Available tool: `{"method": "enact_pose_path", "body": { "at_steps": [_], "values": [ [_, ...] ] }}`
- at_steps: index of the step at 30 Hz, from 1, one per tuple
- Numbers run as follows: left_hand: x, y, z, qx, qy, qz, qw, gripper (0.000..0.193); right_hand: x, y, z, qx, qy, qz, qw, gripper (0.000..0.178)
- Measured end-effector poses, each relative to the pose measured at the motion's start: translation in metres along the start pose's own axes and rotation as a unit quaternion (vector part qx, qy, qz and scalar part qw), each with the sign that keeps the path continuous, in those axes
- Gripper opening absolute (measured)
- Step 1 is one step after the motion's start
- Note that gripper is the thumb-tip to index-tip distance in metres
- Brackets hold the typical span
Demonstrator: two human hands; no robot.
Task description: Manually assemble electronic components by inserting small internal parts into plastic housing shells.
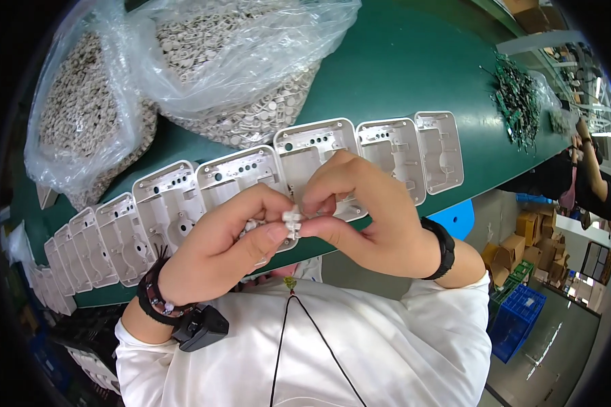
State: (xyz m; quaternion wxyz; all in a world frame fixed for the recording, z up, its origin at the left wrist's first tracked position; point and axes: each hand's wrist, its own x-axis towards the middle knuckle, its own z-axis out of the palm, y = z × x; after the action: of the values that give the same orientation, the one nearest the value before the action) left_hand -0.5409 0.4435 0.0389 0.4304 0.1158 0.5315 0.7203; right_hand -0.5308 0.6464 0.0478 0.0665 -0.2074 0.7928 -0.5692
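In front of my chest, my left hand (pixel 227 241) and my right hand (pixel 370 214) meet fingertip to fingertip. Pinched between them are small white plastic parts (pixel 292 220), too small to name exactly. More white pieces (pixel 251 225) show inside the curled fingers of my left hand. Just beyond and partly beneath both hands runs a row of open white plastic housings (pixel 319 139), each with ribs, posts and a strip of round holes. My hands hide the lower parts of the middle housings.
Two clear plastic bags full of small white parts, a smaller bag (pixel 81 115) and a larger bag (pixel 234 74), lie on the green table (pixel 400 61). Green circuit boards (pixel 516 98) are heaped at right. Blue crates (pixel 517 322) and cartons (pixel 512 252) stand on the floor. Another person (pixel 587 173) is far right.
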Motion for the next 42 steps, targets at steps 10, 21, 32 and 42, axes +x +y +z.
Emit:
{"method": "enact_pose_path", "body": {
  "at_steps": [10,21,32,42],
  "values": [
    [0.004,0.0,0.007,0.126,0.006,0.007,0.992,0.013,-0.009,0.015,-0.003,0.104,-0.039,0.014,0.994,0.012],
    [0.006,0.003,0.004,0.237,0.057,0.051,0.968,0.014,0.0,0.001,-0.056,0.03,-0.066,0.032,0.997,0.009],
    [-0.026,-0.005,-0.015,0.162,0.262,0.059,0.949,0.016,0.001,0.074,-0.096,-0.575,-0.068,-0.067,0.813,0.013],
    [-0.029,-0.007,-0.016,0.141,0.256,0.062,0.954,0.019,0.01,0.082,-0.093,-0.647,-0.144,-0.099,0.742,0.003]
  ]
}}
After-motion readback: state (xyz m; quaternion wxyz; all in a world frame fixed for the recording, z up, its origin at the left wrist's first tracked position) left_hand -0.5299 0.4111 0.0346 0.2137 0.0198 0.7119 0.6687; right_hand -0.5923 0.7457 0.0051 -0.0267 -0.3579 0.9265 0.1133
